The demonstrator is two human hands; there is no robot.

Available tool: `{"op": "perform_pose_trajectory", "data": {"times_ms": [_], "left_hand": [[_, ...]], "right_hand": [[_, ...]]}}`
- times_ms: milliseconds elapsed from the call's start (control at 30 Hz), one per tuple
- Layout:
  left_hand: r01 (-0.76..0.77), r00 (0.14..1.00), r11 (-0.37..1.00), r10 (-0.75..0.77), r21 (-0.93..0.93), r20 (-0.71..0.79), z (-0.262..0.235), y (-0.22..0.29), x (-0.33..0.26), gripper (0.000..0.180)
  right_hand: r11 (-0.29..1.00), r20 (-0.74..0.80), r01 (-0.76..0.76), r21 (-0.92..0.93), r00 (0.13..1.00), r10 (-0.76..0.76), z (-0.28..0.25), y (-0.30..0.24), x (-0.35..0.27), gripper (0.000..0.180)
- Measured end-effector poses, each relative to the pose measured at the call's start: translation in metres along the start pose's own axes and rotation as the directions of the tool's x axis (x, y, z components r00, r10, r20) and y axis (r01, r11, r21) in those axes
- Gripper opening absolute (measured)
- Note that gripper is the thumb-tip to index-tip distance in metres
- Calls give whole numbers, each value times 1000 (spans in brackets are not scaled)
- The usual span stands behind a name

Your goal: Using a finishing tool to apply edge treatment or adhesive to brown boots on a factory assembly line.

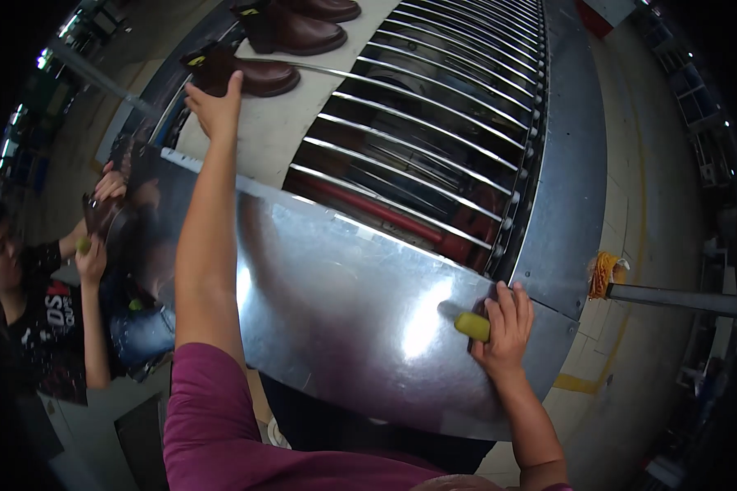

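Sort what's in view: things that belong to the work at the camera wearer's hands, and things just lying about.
Part of the work, it seems:
- nearest brown boot, left hand at its heel
- green-handled tool, in the right hand
- metal tabletop, beneath the right hand

Apparently just lying about:
- brown boot behind the nearest
- orange cord bundle

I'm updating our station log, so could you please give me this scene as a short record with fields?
Left hand: open, at the heel end of the nearest brown ankle boot
Right hand: holding a green-handled tool at the metal table
Boots in row: three visible, on a pale strip
Right of strip: metal rollers
Co-worker: at left, holding a brown boot
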State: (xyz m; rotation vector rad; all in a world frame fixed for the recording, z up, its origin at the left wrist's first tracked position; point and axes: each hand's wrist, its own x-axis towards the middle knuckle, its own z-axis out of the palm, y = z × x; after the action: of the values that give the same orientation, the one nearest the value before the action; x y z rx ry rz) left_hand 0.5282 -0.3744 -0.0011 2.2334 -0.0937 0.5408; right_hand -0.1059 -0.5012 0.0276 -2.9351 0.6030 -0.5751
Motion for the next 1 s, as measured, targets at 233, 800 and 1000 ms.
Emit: {"op": "perform_pose_trajectory", "data": {"times_ms": [233,800,1000], "left_hand": [[586,808,793,-587,-168,51,83,-2,72,146],[446,820,-174,-313,-878,479,-172,62,-159,61],[744,657,-137,-20,-653,753,-310,25,-334,80]], "right_hand": [[999,44,-15,-41,999,17,2,1,7,36],[997,-44,-66,38,997,68,4,0,-3,38],[1000,-94,-26,7,995,26,1,-3,9,41]]}}
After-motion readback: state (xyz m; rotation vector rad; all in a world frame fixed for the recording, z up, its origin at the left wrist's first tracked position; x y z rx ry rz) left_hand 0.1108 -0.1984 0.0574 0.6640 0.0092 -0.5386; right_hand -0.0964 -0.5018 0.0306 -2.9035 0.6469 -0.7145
